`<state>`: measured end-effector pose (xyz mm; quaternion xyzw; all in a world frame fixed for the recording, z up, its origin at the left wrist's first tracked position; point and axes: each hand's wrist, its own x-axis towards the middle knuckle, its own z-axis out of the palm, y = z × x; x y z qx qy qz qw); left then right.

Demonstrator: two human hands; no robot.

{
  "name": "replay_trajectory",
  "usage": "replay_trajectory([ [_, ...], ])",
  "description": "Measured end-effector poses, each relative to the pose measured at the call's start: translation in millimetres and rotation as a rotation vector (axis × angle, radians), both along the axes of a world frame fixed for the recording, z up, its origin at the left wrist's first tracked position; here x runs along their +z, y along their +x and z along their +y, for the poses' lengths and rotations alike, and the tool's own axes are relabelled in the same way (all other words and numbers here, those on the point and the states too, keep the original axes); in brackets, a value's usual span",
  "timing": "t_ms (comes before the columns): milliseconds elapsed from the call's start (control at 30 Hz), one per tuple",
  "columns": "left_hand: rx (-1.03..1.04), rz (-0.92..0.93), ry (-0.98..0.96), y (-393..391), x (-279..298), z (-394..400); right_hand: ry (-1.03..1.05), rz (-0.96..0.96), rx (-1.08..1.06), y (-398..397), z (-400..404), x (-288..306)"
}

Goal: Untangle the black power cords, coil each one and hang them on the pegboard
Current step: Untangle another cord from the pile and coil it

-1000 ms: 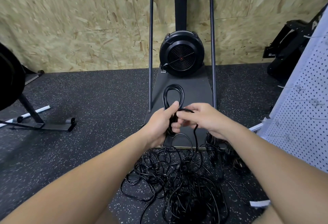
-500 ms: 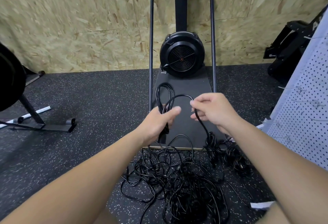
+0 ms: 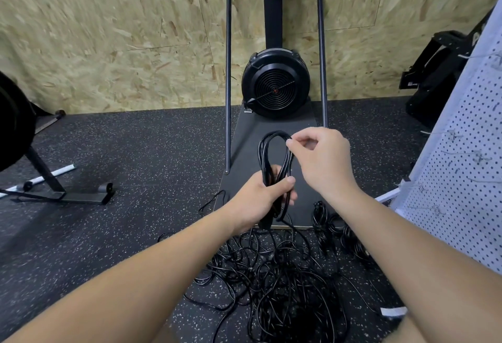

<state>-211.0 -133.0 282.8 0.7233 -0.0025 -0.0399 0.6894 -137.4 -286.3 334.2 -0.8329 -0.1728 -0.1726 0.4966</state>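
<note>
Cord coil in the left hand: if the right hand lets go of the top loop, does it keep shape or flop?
Probably flops some: the cord coil stands as thin, loose loops above the left hand, and the right hand pinches their top. Likely light, since one grip carries it. A strand trails down to the tangled cords, so lifting may drag them.

Nothing I can see here carries readable text. The black padded equipment [image 3: 445,71] leaning at the right shows part of a pale letter at its upper edge, cut off by the white perforated pegboard [image 3: 461,179], and I cannot tell which letter it is.
</note>
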Motion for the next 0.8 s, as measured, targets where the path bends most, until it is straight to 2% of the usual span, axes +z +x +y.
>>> replay_trajectory([
  [133, -0.079, 0.023, -0.146, -2.2, -3.7, -1.0, 0.013, 0.096, 0.053, 7.8, -2.1, -9.3],
  [433, -0.145, 0.102, -0.184, 1.2, 6.8, 9.0, 0.216, 0.227, 0.2, 8.8, -4.1, -7.1],
  [567, -0.059, 0.101, -0.278, 3.4, 10.1, 14.1, 0.269, 0.468, 0.284, 11.6, 0.5, -14.7],
  [633, -0.012, 0.079, -0.31, 5.8, 13.5, 18.8, 0.126, 0.59, 0.332, 13.7, -1.2, -24.1],
  [733, 0.074, 0.047, -0.327, 7.7, 20.1, 25.7, -0.345, 0.577, 0.542, 14.3, -3.7, -46.0],
  [800, 0.117, 0.028, -0.349, 9.9, 21.9, 29.5, -0.534, 0.602, 0.65, 13.9, -2.6, -60.1],
])
